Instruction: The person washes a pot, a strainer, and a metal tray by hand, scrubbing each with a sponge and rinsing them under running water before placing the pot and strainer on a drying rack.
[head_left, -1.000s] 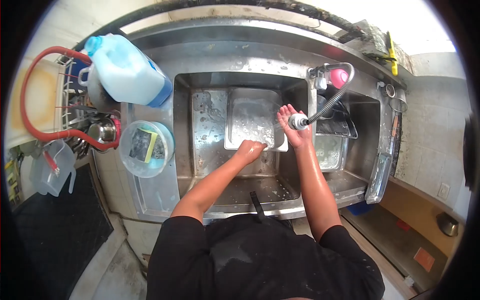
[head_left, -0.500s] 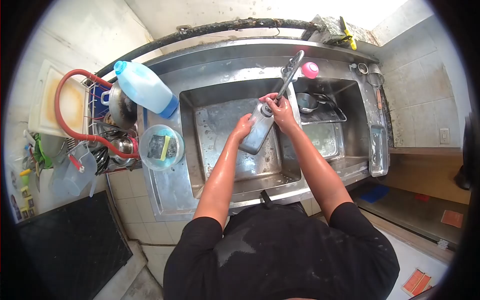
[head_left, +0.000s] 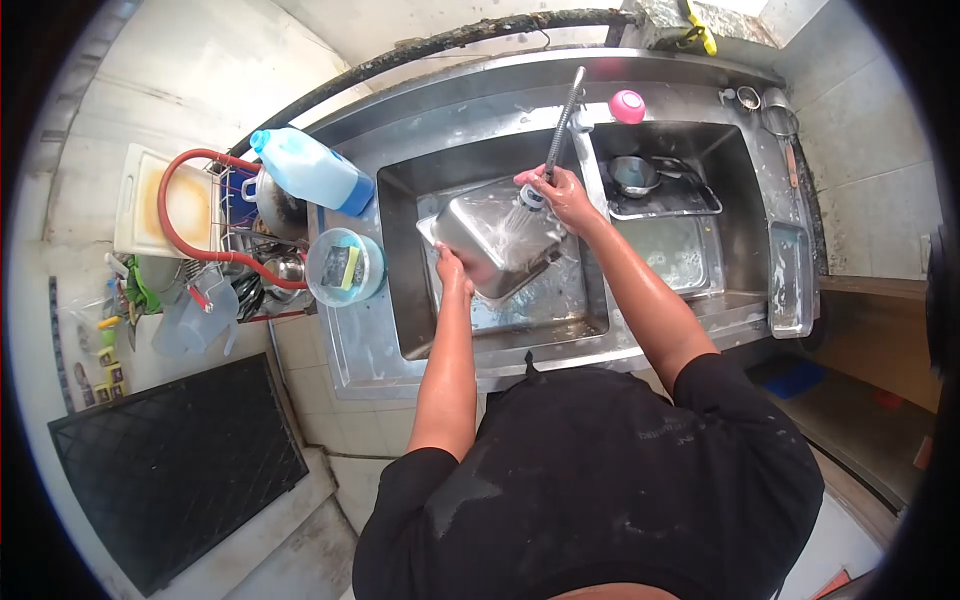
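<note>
Over the left sink basin (head_left: 400, 200), my left hand (head_left: 452, 272) grips the near left edge of a deep metal pan (head_left: 490, 245), which is tilted. Water sprays onto the pan from a spray head (head_left: 532, 196) on a coiled metal hose (head_left: 567, 120). My right hand (head_left: 562, 198) is closed round the spray head at the pan's right side. The fingers of my left hand are partly hidden behind the pan.
A blue liquid jug (head_left: 315, 170) and a round tub (head_left: 345, 266) with a sponge stand left of the basin. A dish rack with a red hose (head_left: 190, 250) is farther left. The right basin holds a small pot (head_left: 634, 177) and trays; a pink bowl (head_left: 627, 107) sits behind.
The pan has been turned and shows a broad side, with my left hand now lower on its edge. Water now visibly sprays on it. The view has shifted.
</note>
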